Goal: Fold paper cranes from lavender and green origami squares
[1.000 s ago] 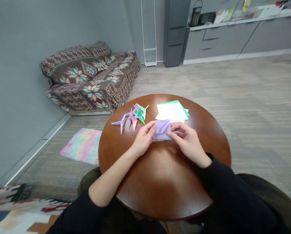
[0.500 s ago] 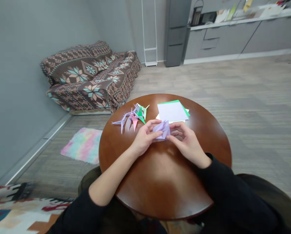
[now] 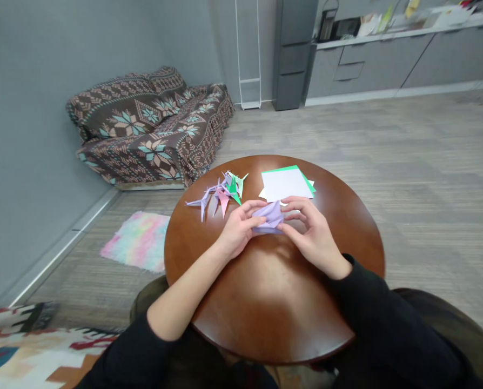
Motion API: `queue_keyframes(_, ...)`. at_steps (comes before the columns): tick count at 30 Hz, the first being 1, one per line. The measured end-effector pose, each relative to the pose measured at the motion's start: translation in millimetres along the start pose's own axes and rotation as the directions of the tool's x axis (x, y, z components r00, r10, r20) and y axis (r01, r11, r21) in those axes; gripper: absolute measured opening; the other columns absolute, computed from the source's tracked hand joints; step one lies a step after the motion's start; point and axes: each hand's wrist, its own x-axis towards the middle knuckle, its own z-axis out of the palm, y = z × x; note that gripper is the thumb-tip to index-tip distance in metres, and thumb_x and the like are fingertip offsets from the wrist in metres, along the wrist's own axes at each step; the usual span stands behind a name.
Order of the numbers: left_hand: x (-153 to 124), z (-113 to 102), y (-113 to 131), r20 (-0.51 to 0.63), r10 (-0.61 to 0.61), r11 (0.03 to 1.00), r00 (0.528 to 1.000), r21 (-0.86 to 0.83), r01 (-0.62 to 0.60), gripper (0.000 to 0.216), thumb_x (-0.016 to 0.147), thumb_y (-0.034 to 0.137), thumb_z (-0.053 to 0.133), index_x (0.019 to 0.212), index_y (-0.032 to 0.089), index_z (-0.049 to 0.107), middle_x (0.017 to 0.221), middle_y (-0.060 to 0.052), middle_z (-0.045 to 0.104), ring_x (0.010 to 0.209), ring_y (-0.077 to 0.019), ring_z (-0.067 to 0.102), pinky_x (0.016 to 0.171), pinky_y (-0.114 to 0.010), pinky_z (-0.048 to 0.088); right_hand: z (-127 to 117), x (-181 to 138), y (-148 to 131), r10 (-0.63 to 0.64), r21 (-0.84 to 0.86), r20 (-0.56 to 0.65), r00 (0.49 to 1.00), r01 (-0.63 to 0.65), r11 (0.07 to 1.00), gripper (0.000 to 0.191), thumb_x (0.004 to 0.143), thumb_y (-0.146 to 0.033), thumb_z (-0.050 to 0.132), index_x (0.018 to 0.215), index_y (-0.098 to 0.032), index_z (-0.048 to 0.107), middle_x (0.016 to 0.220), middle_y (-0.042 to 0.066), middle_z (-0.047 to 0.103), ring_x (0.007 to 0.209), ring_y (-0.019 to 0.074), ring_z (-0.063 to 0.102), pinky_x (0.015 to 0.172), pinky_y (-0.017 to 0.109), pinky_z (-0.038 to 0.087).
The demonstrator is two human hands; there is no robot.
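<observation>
A partly folded piece of lilac origami paper (image 3: pixel 270 217) is held between my two hands, just above the round wooden table. My left hand (image 3: pixel 240 227) grips its left side, thumb on the near face and fingers behind. At the right edge, my right hand (image 3: pixel 308 227) pinches the paper with thumb and fingers. Creases and a slanted flap show on the near face; the back is hidden. Beyond my left hand lies a cluster of folded paper cranes (image 3: pixel 204 203) in lilac, pink and green. Behind the held paper rests a stack of square paper sheets (image 3: pixel 288 183), white-lilac on top with green beneath.
The round brown table (image 3: pixel 274 302) stands before my lap. Left of it, a fluffy pastel mat (image 3: pixel 138 240) lies on the floor. A patterned, covered sofa (image 3: pixel 152 129) is at the back left. Grey kitchen cabinets (image 3: pixel 387 65) line the back right.
The lilac paper has changed shape between my fingers: its near face now looks wider, with a flap spread across it. My right fingers have lifted slightly. The cranes and sheets stay put.
</observation>
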Motion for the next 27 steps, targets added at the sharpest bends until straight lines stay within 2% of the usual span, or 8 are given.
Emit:
queue_keyframes(4, 2.3, -2.4, -3.7, -0.034, 0.045, 0.998, 0.998, 0.043, -0.043, 0.044, 0.073, 0.026, 0.085, 0.109, 0.021, 0.06, 0.102, -0.003, 0.069, 0.081, -0.0147, 0.065, 0.068, -0.025, 0.054, -1.5, 1.4, -4.1, -0.133, -0.165, 0.087, 0.987, 0.146, 0.975, 0.011, 0.088, -0.02, 0.072, 0.096, -0.025, 0.067, 0.128, 0.011, 0.062, 0.125, 0.0286, 0.059, 0.106, 0.048, 0.047)
queue_keyframes(7, 3.7, -3.9, -6.6, -0.097, 0.122, 0.989, 0.988, 0.099, -0.112, 0.034, 0.084, 0.046, 0.077, 0.1, 0.021, 0.06, 0.085, 0.001, 0.065, 0.066, -0.0109, 0.057, 0.061, -0.022, 0.048, -2.1, 1.5, -4.0, -0.174, -0.24, 0.092, 0.98, 0.191, 0.952, 0.007, 0.089, -0.02, 0.072, 0.09, -0.024, 0.067, 0.127, 0.011, 0.065, 0.122, 0.0302, 0.06, 0.104, 0.051, 0.046)
queue_keyframes(9, 4.1, -5.3, -7.1, -0.109, 0.19, 0.975, 0.976, 0.135, -0.175, 0.036, 0.088, 0.054, 0.069, 0.099, 0.02, 0.064, 0.081, 0.001, 0.063, 0.066, -0.0113, 0.056, 0.062, -0.022, 0.047, -2.4, 1.3, -3.0, -0.195, -0.284, 0.063, 0.979, 0.205, 0.937, 0.008, 0.089, -0.02, 0.072, 0.086, -0.025, 0.066, 0.121, 0.009, 0.069, 0.118, 0.0306, 0.062, 0.102, 0.051, 0.045)
queue_keyframes(13, 3.3, -6.8, -4.4, -0.01, 0.288, 0.927, 0.958, 0.254, -0.276, 0.046, 0.08, 0.04, 0.081, 0.119, 0.022, 0.067, 0.117, -0.005, 0.069, 0.1, -0.0193, 0.065, 0.087, -0.028, 0.052, -2.8, 0.5, -1.6, -0.19, -0.273, -0.004, 0.982, 0.181, 0.945, 0.011, 0.09, -0.019, 0.07, 0.087, -0.027, 0.063, 0.1, 0.005, 0.076, 0.102, 0.027, 0.069, 0.096, 0.047, 0.047)
queue_keyframes(17, 2.5, -6.3, -3.4, 0.048, 0.383, 0.826, 0.922, 0.429, -0.366, 0.054, 0.077, 0.029, 0.083, 0.128, 0.021, 0.066, 0.149, -0.013, 0.055, 0.138, -0.0302, 0.051, 0.111, -0.04, 0.044, -3.5, -1.1, 0.2, -0.178, -0.345, -0.055, 0.983, 0.148, 0.927, 0.025, 0.091, -0.02, 0.068, 0.114, -0.028, 0.061, 0.097, 0.004, 0.076, 0.096, 0.0262, 0.072, 0.099, 0.047, 0.045)
queue_keyframes(21, 1.4, -7.2, -5.8, 0.092, 0.429, 0.745, 0.899, 0.526, -0.409, 0.053, 0.082, 0.027, 0.079, 0.133, 0.024, 0.066, 0.156, -0.013, 0.049, 0.146, -0.0316, 0.043, 0.114, -0.043, 0.043, -3.8, -2.1, 3.0, -0.203, -0.419, 0.094, 0.975, 0.224, 0.88, 0.035, 0.095, -0.018, 0.062, 0.129, -0.028, 0.06, 0.108, 0.005, 0.077, 0.097, 0.025, 0.073, 0.11, 0.052, 0.037)
queue_keyframes(25, 0.6, -8.5, -5.7, 0.115, 0.46, 0.679, 0.881, 0.593, -0.432, 0.054, 0.083, 0.027, 0.078, 0.135, 0.027, 0.067, 0.158, -0.011, 0.049, 0.15, -0.0318, 0.038, 0.118, -0.046, 0.039, -2.4, -1.6, 0.5, -0.103, -0.275, 0.038, 0.994, 0.109, 0.955, 0.026, 0.095, -0.024, 0.065, 0.12, -0.028, 0.069, 0.109, 0.006, 0.078, 0.095, 0.025, 0.072, 0.1, 0.047, 0.048)
queue_keyframes(27, 0.2, -8.6, -5.2, 0.111, 0.453, 0.664, 0.884, 0.62, -0.418, 0.051, 0.085, 0.027, 0.076, 0.135, 0.026, 0.067, 0.153, -0.01, 0.054, 0.146, -0.0319, 0.045, 0.118, -0.046, 0.039, -1.6, -1.3, -2.7, -0.033, -0.165, 0.019, 0.999, 0.035, 0.986, 0.024, 0.093, -0.027, 0.069, 0.117, -0.028, 0.071, 0.111, 0.006, 0.078, 0.098, 0.0256, 0.072, 0.095, 0.044, 0.053)
